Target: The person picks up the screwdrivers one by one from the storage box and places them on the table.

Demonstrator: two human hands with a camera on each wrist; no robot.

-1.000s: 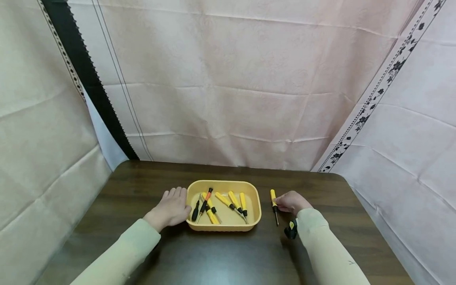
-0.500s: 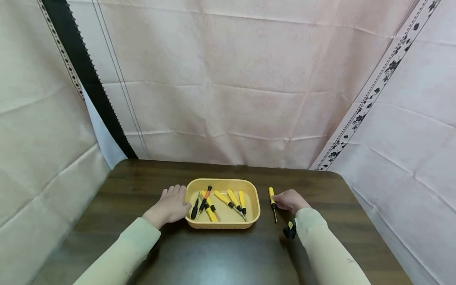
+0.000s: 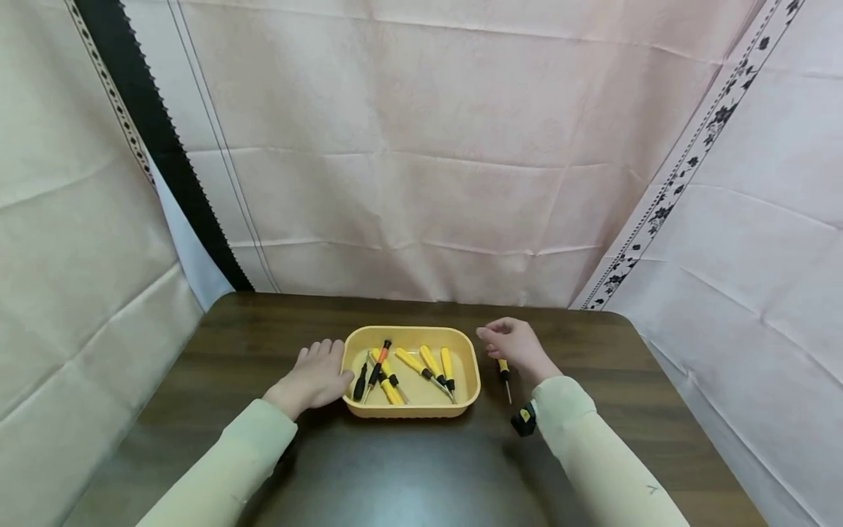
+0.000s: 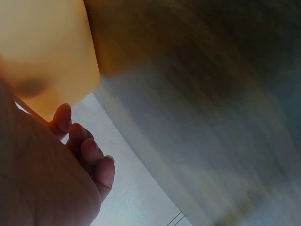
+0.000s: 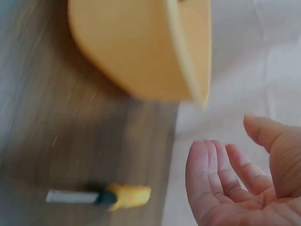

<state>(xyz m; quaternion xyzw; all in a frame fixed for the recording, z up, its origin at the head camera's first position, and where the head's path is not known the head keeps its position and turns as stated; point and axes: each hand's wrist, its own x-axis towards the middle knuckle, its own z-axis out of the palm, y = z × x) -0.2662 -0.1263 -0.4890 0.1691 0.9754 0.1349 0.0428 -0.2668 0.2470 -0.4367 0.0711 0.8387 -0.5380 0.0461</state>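
Off the right side of the yellow tray (image 3: 411, 411), my right hand (image 3: 516, 348) hovers with thumb and fingers apart and nothing between them. Under it a yellow-handled screwdriver (image 5: 127, 195) lies on the table, its handle partly hidden by the hand in the head view. My left hand (image 3: 312, 375) rests at the tray's left end, thumb at the rim, fingers (image 4: 103, 172) loosely extended outside the wall. In the tray lie several yellow-and-black screwdrivers (image 3: 411, 362), a black one (image 3: 360, 384) and an orange-and-black one (image 3: 378, 369).
The dark wooden table (image 3: 395, 476) reaches back to a pale cloth (image 3: 395, 146) hanging behind it. More cloth hangs at both sides. A black device (image 3: 524, 419) sits at the right wrist.
My right hand has let go of the screwdriver, leaving it on the table, and has risen up and left toward the tray. The left hand stays at the tray's rim.
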